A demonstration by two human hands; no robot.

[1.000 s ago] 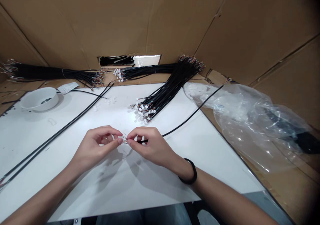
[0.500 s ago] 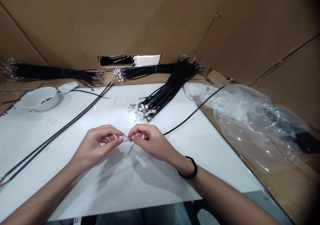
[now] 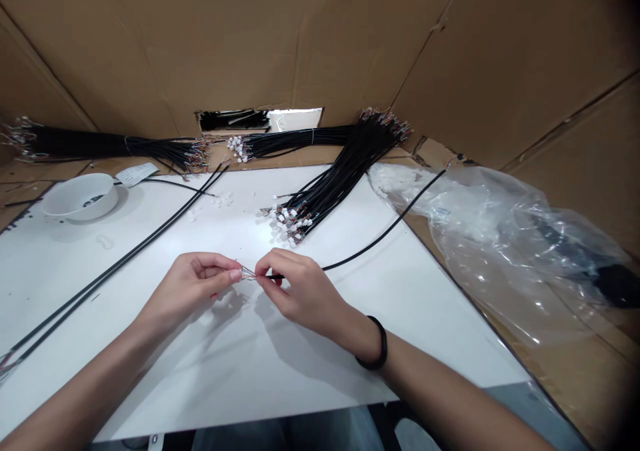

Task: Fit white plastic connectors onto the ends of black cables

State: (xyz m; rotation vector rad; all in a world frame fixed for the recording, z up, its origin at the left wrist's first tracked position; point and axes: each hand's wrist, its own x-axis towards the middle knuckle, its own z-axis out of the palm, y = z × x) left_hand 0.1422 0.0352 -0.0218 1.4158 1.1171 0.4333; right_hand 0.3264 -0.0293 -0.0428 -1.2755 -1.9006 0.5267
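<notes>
Over the white table (image 3: 310,384), my left hand (image 3: 203,281) pinches the tips of several thin coloured wires (image 3: 247,273); whatever else lies between its fingertips is hidden. Those wires come out of a black cable (image 3: 385,241), whose end my right hand (image 3: 295,281) holds between thumb and fingers. From that hand the cable curves up to the right, to its bare far end near the plastic bag. A black band (image 3: 379,343) circles my right wrist. Beyond my hands lies a bundle of black cables (image 3: 343,177) with white connectors (image 3: 293,223) at its near end.
At the left stand a white bowl (image 3: 83,199) and a paper label (image 3: 136,174). Two long black cables (image 3: 125,257) cross the left side. More cable bundles (image 3: 100,142) line the cardboard wall (image 3: 250,44). A clear plastic bag (image 3: 490,237) lies at the right.
Both hands have shifted slightly, and my right fingers have changed their hold, so a short black length of the cable now shows between them. The wires are still held.
</notes>
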